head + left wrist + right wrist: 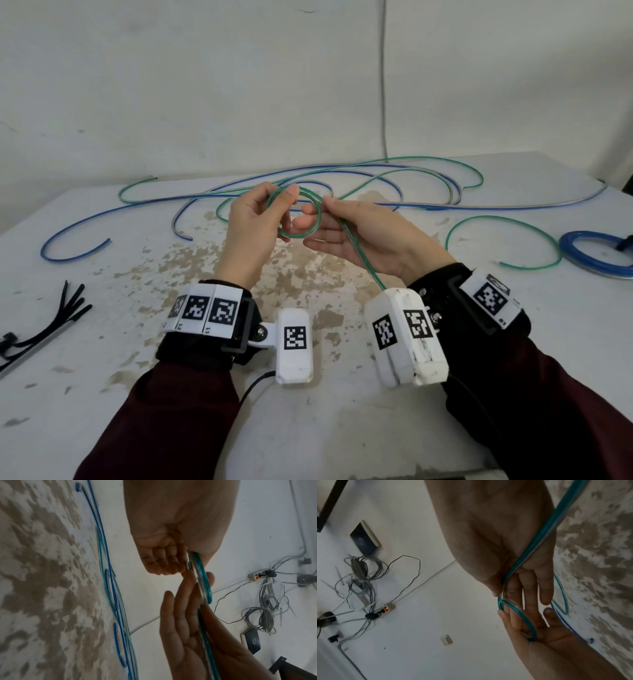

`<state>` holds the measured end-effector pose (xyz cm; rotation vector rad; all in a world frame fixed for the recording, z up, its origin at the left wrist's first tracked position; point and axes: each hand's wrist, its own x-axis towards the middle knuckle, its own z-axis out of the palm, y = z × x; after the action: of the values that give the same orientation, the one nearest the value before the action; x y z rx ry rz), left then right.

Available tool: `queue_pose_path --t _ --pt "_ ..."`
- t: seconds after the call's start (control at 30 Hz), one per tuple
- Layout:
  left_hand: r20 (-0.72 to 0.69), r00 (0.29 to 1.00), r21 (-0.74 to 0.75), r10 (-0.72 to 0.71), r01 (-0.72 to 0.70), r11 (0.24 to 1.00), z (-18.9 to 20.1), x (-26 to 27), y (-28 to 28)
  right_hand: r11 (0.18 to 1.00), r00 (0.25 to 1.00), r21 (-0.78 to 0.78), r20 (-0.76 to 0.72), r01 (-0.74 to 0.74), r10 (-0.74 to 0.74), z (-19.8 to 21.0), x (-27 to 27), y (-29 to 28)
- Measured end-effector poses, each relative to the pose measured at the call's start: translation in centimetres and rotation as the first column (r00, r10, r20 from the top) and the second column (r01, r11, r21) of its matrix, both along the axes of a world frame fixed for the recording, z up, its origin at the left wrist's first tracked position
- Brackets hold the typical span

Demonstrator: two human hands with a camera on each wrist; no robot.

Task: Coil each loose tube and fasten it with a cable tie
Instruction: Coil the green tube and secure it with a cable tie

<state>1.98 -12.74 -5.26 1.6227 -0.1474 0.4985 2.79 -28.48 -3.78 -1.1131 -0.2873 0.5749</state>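
A small loop of green tube (301,235) hangs above the table between both hands. My left hand (287,198) grips the loop at its top with curled fingers; the left wrist view shows those fingers (163,563) curled beside the loop (203,580). My right hand (327,202) pinches the tube where it leaves the loop, other fingers straight. From there the tube (556,520) runs across the right palm toward the wrist. The rest of the green tube (428,159) lies tangled with loose blue tubes (102,214) at the back. Black cable ties (51,320) lie at the left.
A coiled blue tube (582,262) with a black tie lies at the right edge. Another green curve (507,221) rests to the right of my right hand. The white table (191,428) has worn brown patches. A wall stands close behind it.
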Motion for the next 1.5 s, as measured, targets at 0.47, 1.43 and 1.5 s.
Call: queue_pose_path --t 0.47,1.43,1.5 --pt "-0.306 0.903 0.096 -0.302 0.345 0.934 0.1 -0.6 0.3 0.935 0.968 -0.314 0.232 0.165 -0.093 -0.5 0.7 -0.8" --pt "-0.304 0.885 -0.204 -0.352 0.300 0.932 0.7 -1.0 -0.4 0.917 0.963 -0.338 0.231 0.210 -0.136 0.0 0.9 -1.2" --pt "-0.294 0.892 -0.246 -0.344 0.278 0.929 0.9 -1.0 -0.2 0.939 0.964 -0.291 0.239 0.185 -0.116 0.0 0.9 -1.3"
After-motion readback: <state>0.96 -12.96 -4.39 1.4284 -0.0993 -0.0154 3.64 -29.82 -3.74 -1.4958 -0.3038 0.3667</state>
